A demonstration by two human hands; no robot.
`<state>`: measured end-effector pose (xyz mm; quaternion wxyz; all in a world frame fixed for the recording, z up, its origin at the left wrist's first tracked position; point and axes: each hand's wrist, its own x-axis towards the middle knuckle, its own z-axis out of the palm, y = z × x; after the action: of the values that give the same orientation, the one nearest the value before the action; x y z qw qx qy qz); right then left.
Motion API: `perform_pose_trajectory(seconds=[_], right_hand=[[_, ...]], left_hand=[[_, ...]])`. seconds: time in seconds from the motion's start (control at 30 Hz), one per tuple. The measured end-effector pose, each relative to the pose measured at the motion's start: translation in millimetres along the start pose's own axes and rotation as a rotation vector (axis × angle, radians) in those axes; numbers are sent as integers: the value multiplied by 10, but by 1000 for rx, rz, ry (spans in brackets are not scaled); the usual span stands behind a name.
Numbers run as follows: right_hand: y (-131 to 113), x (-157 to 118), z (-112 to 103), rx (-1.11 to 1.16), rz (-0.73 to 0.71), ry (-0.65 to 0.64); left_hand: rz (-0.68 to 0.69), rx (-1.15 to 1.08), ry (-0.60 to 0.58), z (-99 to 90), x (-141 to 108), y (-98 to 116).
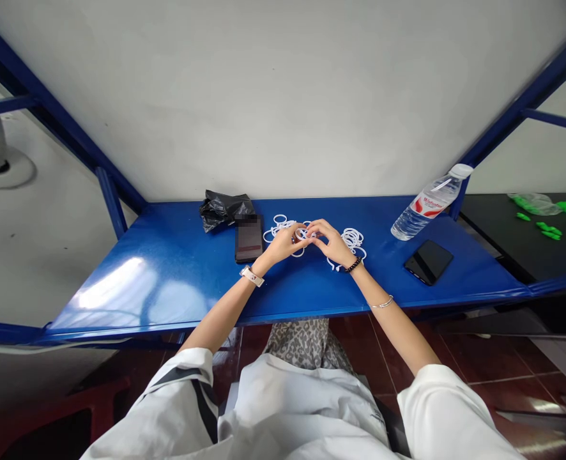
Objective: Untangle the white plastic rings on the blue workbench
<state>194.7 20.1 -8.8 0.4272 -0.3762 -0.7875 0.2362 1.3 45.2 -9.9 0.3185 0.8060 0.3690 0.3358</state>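
Observation:
My left hand and my right hand meet above the blue table, fingertips close together. Between them they pinch a white cord loop; its finer details are too small to make out. Several more white loops lie in a loose pile behind and beside my left hand. Another bunch of white loops rests just right of my right hand, with a few partly hidden under the wrist.
A dark phone-like device lies left of my hands, by a crumpled black plastic bag. To the right are a water bottle and a black phone. Blue metal posts frame the blue table. Green pieces lie on a neighbouring black table.

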Motion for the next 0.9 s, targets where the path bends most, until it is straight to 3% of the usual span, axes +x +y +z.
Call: perform_pose_trajectory(seconds=[0.47,0.9], right_hand=[[0,8,-45,120,181,44],[24,3,-31,115,139,72]], left_hand=[[-22,-11,98,-39,-18,84],[19,-66,76,-41,-13,77]])
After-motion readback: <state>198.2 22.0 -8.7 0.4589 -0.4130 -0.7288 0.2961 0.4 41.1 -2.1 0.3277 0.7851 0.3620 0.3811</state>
